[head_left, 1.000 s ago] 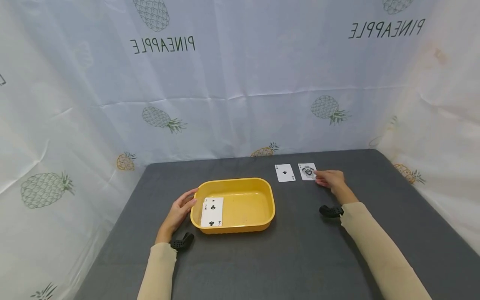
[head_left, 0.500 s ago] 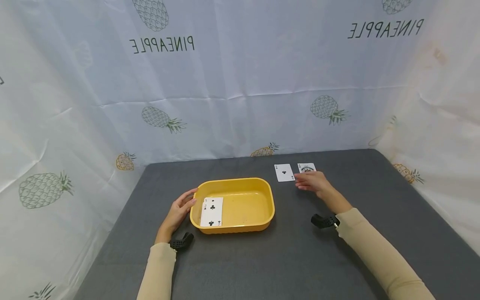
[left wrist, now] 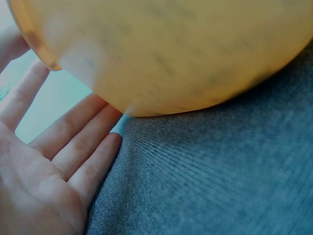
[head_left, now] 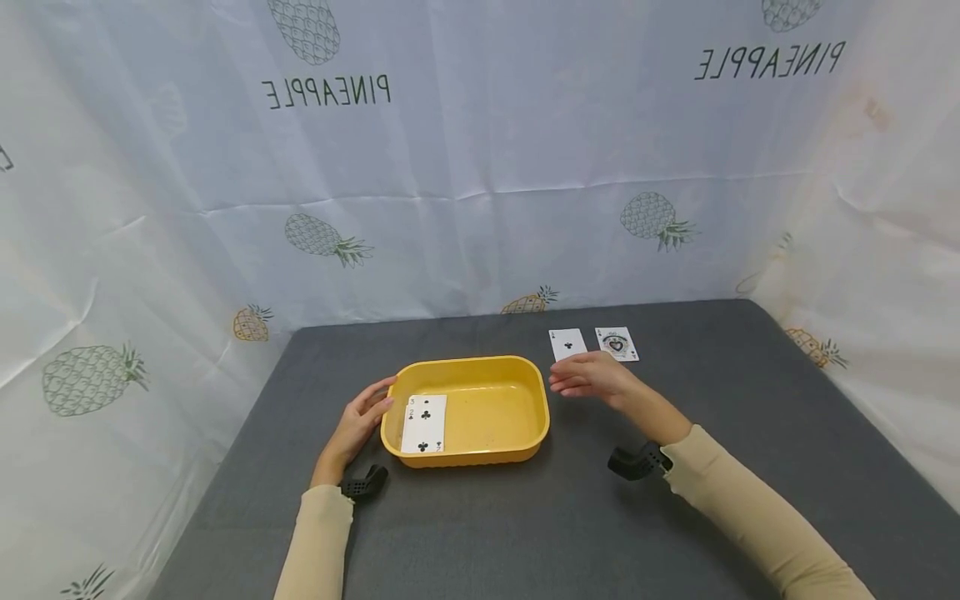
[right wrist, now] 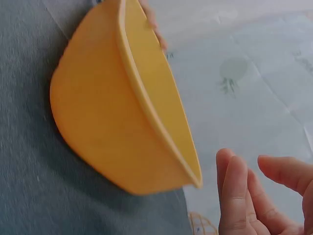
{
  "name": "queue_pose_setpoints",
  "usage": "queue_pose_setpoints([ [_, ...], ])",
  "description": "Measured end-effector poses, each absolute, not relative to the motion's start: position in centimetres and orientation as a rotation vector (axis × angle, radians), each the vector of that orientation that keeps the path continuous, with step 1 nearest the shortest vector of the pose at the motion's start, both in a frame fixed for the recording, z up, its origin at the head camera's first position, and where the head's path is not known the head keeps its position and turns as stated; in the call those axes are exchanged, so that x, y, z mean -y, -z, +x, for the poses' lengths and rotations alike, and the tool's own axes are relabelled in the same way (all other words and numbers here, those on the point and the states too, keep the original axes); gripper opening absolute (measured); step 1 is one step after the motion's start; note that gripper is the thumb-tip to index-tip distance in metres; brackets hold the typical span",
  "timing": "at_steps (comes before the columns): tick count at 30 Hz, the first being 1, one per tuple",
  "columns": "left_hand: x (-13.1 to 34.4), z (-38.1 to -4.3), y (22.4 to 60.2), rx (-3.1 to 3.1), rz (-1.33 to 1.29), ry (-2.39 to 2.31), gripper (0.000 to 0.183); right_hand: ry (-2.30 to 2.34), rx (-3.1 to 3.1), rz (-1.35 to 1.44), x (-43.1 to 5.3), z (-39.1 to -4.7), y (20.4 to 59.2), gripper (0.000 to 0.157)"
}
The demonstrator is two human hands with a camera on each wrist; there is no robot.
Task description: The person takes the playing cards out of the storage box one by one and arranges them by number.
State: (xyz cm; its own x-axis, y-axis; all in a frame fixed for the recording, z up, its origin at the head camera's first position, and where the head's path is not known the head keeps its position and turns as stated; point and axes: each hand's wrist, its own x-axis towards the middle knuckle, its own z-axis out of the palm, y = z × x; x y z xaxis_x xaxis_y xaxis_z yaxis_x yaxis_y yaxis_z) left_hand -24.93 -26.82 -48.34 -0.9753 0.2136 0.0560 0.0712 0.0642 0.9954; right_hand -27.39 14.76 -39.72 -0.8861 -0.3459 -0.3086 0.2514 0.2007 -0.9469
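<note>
In the head view, a yellow plastic tray [head_left: 495, 408] stands on the grey table. My left hand [head_left: 354, 429] rests at its left end. Straight fingers touch the tray's outer wall in the left wrist view. Inside, on the left, lie overlapping playing cards [head_left: 424, 423], a two of clubs on top of a three. My right hand [head_left: 588, 375] hovers beside the tray's right rim and holds nothing; a gap shows between thumb and fingers in the right wrist view. Just behind it lie an ace of clubs [head_left: 567, 340], partly covered by the hand, and another ace [head_left: 617, 343] with an ornate centre.
The dark grey cloth-covered table [head_left: 480, 533] extends in front of the tray and to both sides. A white curtain [head_left: 480, 250] printed with pineapples hangs behind the table's back edge and along its sides.
My right hand has left the ornate ace and moved left and nearer, towards the tray's right rim. Both loose aces remain on the table. The left hand and the tray have stayed put.
</note>
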Motion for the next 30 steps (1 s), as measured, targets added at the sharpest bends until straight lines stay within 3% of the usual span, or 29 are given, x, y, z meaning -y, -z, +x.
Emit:
queue_pose_setpoints([
  [30,27.0,-24.7,48.5,-2.224,0.258,-2.106,0.055,1.588,-1.889,-0.285,-4.8,-24.7,41.2,0.036],
])
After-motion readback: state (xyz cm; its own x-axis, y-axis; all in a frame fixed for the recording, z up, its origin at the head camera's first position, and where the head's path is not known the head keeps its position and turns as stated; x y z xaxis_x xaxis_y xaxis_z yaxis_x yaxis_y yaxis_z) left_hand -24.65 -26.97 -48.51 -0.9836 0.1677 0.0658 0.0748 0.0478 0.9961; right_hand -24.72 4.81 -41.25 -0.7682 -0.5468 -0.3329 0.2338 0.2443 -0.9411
